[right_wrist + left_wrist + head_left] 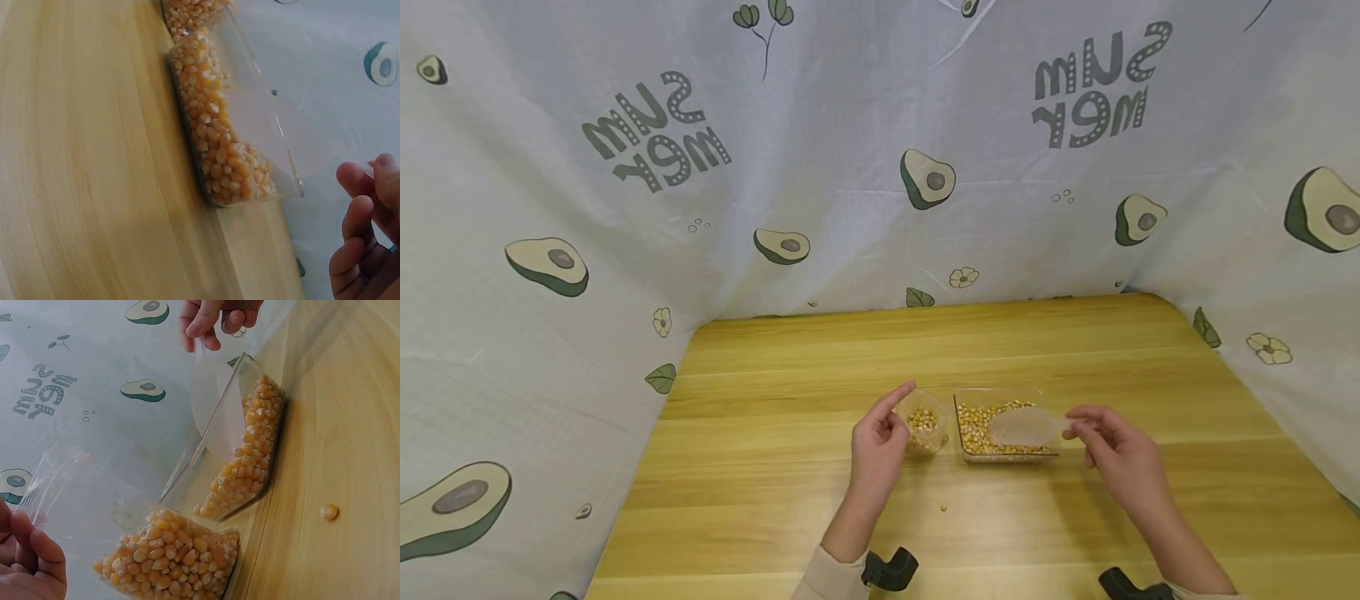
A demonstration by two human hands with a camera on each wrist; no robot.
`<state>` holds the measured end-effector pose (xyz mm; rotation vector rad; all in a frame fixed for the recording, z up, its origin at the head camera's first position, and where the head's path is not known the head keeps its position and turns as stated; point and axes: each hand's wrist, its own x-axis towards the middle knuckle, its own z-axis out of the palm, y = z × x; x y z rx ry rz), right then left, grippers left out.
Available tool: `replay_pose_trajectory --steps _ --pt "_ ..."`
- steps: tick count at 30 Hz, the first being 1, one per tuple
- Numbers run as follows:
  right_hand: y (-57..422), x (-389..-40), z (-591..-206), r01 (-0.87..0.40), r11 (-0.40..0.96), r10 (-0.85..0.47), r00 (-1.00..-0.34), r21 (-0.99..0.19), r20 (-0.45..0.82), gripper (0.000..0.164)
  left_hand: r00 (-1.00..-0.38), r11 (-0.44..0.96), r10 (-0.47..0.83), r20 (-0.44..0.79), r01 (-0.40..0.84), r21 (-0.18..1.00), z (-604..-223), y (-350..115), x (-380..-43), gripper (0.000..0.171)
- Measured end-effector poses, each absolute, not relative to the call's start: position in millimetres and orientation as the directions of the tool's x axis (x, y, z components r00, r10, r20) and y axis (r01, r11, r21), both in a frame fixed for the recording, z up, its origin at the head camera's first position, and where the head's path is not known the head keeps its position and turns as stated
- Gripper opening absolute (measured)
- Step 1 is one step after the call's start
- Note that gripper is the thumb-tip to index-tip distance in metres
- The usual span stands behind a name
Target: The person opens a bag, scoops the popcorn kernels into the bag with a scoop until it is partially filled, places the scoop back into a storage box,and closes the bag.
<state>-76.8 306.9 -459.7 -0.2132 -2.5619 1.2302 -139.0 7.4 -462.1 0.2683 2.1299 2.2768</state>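
Note:
My left hand (877, 450) grips the upper edge of a clear plastic bag (78, 494), its index finger pointing forward in the head view. Corn kernels (172, 559) fill the lower part of this bag, which stands on the table. Just right of it sits a clear rectangular box (1007, 457) holding more corn kernels (219, 144). My right hand (1116, 454) pinches the handle of a translucent white scoop (1022, 426) from the right. The scoop's bowl lies inside the box, against the corn; whether any kernels are in it cannot be seen.
One loose kernel (943, 508) lies on the wooden table (760, 467) in front of the bag and box. A white cloth (850, 192) with avocado prints hangs behind the table and along its sides.

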Motion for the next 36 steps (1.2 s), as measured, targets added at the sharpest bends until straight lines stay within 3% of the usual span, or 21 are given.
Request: replay_pose_trajectory --steps 11,36 --pt "298 -81 -463 0.042 0.613 0.257 -0.955 -0.789 0.148 0.020 -0.985 -0.075 0.127 0.120 0.111 0.991 -463 8 -140 0.054" --pt "279 -86 -479 0.065 0.606 0.327 -0.929 -0.793 0.174 0.019 -0.984 -0.089 0.137 0.115 0.103 0.991 -461 7 -143 0.050"
